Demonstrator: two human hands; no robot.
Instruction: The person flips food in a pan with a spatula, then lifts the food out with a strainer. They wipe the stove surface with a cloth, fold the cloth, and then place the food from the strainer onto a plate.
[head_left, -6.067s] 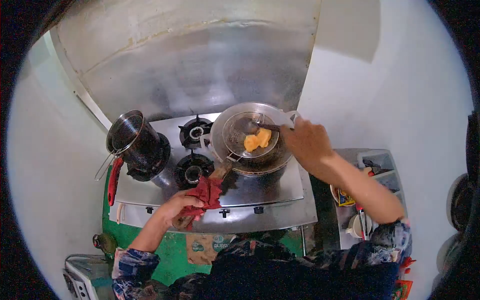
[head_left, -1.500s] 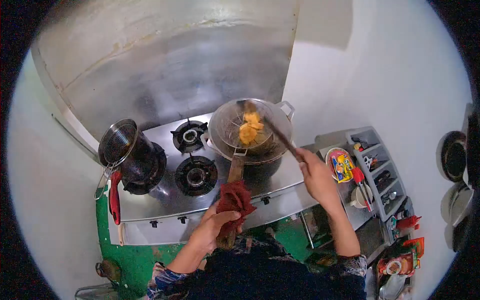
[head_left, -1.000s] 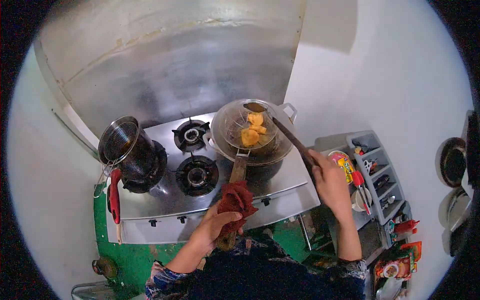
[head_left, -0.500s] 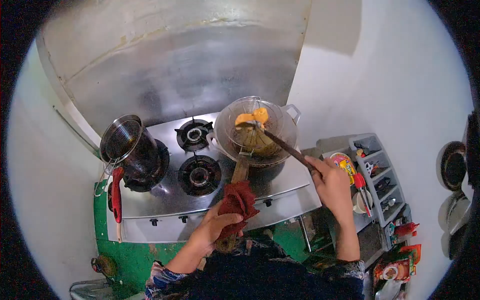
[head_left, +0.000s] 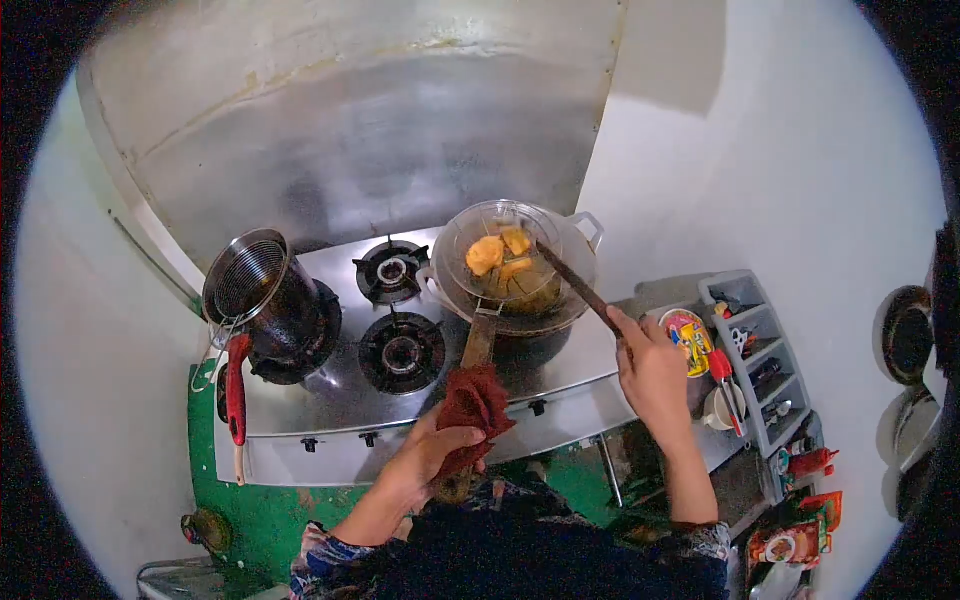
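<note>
My left hand [head_left: 440,455] is closed around a dark red cloth [head_left: 475,412] wrapped on the wooden handle of a wire-mesh strainer [head_left: 483,335]. The strainer's round basket rests over the wide wok [head_left: 572,305] on the right side of the stove. Several golden-orange fried pieces [head_left: 486,255] lie in the mesh. In my right hand [head_left: 652,372] is a long, dark-handled spatula [head_left: 578,284], slanting down to the basket's right side. Its head is hard to make out there.
A tall dark pot with a metal strainer [head_left: 250,285] and red handle stands on the stove's left. Bare burners [head_left: 402,352] lie between. At right are a grey cutlery organizer [head_left: 755,300], a white cup [head_left: 718,408] and sauce bottles [head_left: 810,460].
The spatula's head has moved from under the orange pieces to the right side of the basket. The pieces now sit lower in the mesh, more spread. My left hand stays nearly still.
</note>
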